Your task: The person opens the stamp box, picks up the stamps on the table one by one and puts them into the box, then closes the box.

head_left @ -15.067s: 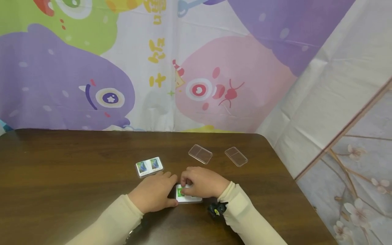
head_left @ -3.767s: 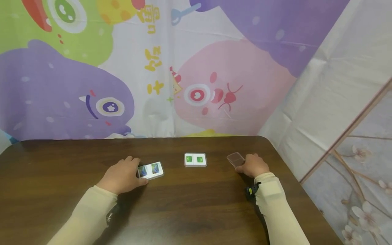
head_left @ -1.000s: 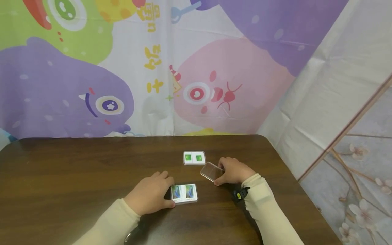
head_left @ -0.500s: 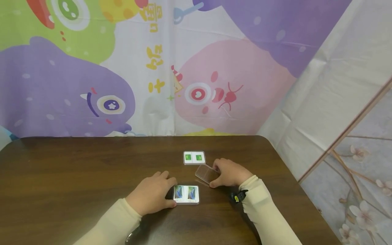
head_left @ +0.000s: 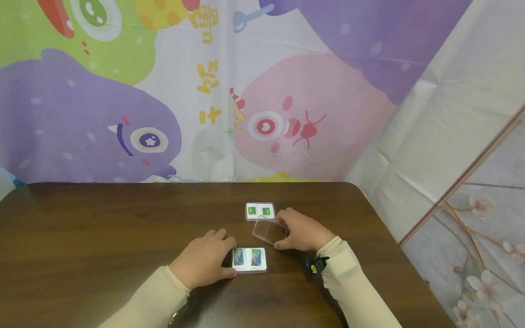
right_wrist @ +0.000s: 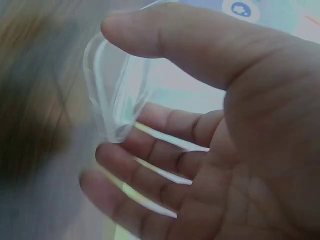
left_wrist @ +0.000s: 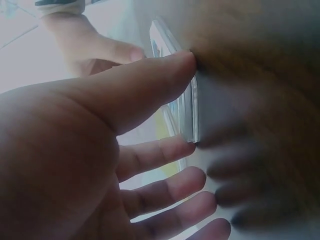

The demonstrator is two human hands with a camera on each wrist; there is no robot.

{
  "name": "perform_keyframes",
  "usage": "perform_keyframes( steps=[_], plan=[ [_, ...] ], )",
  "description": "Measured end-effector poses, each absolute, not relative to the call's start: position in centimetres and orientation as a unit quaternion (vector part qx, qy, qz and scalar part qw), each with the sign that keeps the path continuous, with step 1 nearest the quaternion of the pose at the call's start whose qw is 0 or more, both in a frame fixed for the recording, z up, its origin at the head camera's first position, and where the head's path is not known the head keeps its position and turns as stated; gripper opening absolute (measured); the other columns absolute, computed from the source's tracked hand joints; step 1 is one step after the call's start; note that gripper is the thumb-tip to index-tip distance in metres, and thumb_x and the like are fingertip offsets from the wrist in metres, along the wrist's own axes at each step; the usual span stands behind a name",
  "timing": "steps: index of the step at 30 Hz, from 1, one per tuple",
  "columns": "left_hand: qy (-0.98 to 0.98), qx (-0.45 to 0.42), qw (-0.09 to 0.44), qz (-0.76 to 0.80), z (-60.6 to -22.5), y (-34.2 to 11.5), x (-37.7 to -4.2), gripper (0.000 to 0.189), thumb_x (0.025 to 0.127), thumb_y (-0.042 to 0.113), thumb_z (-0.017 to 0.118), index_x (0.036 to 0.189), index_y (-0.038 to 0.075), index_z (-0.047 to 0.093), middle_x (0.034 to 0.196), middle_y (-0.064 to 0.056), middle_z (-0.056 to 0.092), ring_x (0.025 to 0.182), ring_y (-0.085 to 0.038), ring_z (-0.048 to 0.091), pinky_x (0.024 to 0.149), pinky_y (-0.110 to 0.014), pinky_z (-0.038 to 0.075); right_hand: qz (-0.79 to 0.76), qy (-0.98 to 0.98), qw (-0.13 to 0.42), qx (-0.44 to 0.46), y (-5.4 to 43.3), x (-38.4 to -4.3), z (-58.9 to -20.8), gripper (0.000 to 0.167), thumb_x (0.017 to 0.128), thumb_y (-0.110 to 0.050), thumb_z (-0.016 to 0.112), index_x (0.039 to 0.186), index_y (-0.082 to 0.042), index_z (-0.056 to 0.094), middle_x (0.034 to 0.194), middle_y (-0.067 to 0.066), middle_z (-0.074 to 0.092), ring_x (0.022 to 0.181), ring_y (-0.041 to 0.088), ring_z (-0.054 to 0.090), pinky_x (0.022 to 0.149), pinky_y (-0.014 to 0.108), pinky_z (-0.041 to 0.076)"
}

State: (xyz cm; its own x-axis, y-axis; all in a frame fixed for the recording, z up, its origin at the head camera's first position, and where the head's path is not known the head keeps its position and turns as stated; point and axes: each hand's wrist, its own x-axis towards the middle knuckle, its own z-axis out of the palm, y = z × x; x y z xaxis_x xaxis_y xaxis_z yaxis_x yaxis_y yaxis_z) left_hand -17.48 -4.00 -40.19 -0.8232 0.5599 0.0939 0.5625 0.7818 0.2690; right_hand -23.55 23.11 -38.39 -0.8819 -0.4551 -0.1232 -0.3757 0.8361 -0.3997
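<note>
A flat white case with two blue pictures (head_left: 249, 260) lies on the table in front of me. My left hand (head_left: 202, 260) holds its left end, thumb on the near edge and index finger on the far one; the left wrist view shows the case's end (left_wrist: 189, 112) between them. Slightly tilted, a clear plastic cover (head_left: 266, 230) is held above the table by my right hand (head_left: 305, 230). In the right wrist view, thumb and fingers pinch the cover (right_wrist: 100, 82) by its edges. Beyond it lies a similar case with two green pictures (head_left: 259, 207), its near edge overlapped by the cover.
The dark wooden table (head_left: 102, 228) has a rounded far right corner. A cartoon-printed cloth (head_left: 205, 136) hangs behind its back edge, and a flowered panel (head_left: 484, 228) stands along the right side.
Over the last second my right hand has carried the clear cover left, towards the blue-picture case. Earlier, the blue-picture case came from the left to the front, and the green-picture case went farther back.
</note>
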Motion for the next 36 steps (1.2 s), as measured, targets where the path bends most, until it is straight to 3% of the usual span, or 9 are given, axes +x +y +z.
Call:
perform_keyframes(
  steps=[6, 13, 21, 36],
  plan=[
    [-0.944, -0.292, 0.007, -0.150, -40.2, -3.9, -17.5, 0.052, 0.075, 0.040, 0.091, 0.108, 0.007, 0.067, 0.096, -0.006, 0.056, 0.087, -0.025, 0.054, 0.068, -0.045, 0.053, -0.211, 0.935, 0.109, -0.265, 22.1, -23.1, -37.7, 0.052, 0.084, -0.020, 0.087, 0.126, -0.002, 0.062, 0.113, 0.008, 0.063, 0.096, 0.022, 0.060, 0.087, 0.040, 0.054],
    [-0.947, -0.286, 0.006, -0.144, -40.3, -3.9, -17.6, 0.061, 0.075, 0.042, 0.091, 0.112, 0.002, 0.063, 0.101, -0.009, 0.059, 0.092, -0.027, 0.057, 0.075, -0.047, 0.055, -0.177, 0.931, 0.130, -0.291, 21.3, -22.7, -37.9, 0.053, 0.085, -0.027, 0.087, 0.129, -0.008, 0.063, 0.115, 0.003, 0.066, 0.100, 0.017, 0.062, 0.091, 0.039, 0.054],
    [-0.946, -0.286, -0.002, -0.153, -40.0, -3.9, -17.5, 0.084, 0.075, 0.041, 0.091, 0.136, -0.004, 0.055, 0.122, -0.018, 0.063, 0.110, -0.035, 0.061, 0.088, -0.051, 0.055, -0.163, 0.917, 0.166, -0.324, 20.6, -22.0, -37.6, 0.051, 0.083, -0.029, 0.088, 0.125, -0.012, 0.065, 0.115, -0.001, 0.066, 0.098, 0.014, 0.061, 0.088, 0.032, 0.053],
    [-0.946, -0.291, -0.006, -0.144, -40.0, -4.0, -17.5, 0.068, 0.075, 0.042, 0.091, 0.123, 0.001, 0.064, 0.105, -0.010, 0.060, 0.095, -0.028, 0.059, 0.076, -0.047, 0.055, -0.130, 0.907, 0.166, -0.364, 19.8, -21.7, -38.0, 0.053, 0.083, -0.030, 0.088, 0.126, -0.009, 0.065, 0.114, -0.001, 0.062, 0.099, 0.014, 0.059, 0.089, 0.030, 0.051]
  ],
)
